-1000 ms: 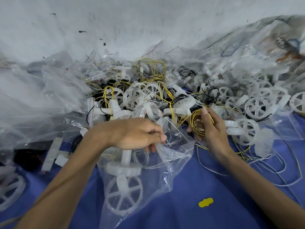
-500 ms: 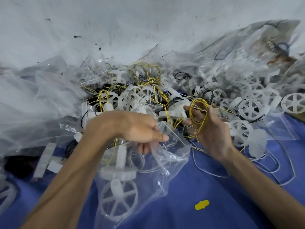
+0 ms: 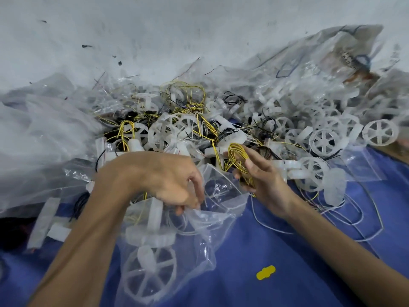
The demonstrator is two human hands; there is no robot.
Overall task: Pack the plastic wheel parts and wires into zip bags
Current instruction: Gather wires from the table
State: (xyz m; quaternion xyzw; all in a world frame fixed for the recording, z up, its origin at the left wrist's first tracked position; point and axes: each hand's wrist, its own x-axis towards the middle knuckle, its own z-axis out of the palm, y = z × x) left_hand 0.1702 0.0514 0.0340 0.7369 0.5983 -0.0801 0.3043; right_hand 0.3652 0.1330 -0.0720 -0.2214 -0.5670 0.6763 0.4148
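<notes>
Yellow wire (image 3: 234,151) in right grip (image 3: 263,177), beside zip bag (image 3: 205,220)

Left hand (image 3: 163,176) seemingly pinches zip bag (image 3: 199,229)

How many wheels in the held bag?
2: a spoked wheel face-on at the bottom of the zip bag, an edge-on wheel above it. Left hand and folds may hide more.

- left hand (image 3: 163,180) fingertips hidden under palm, at zip bag (image 3: 199,229) mouth
- yellow wire coil (image 3: 236,154) partly covered by right hand (image 3: 265,180)
- printed bag (image 3: 345,54) at 2 o'clock blurred, print unreadable
- forearms (image 3: 88,251) cut off at 6 o'clock edge
</notes>
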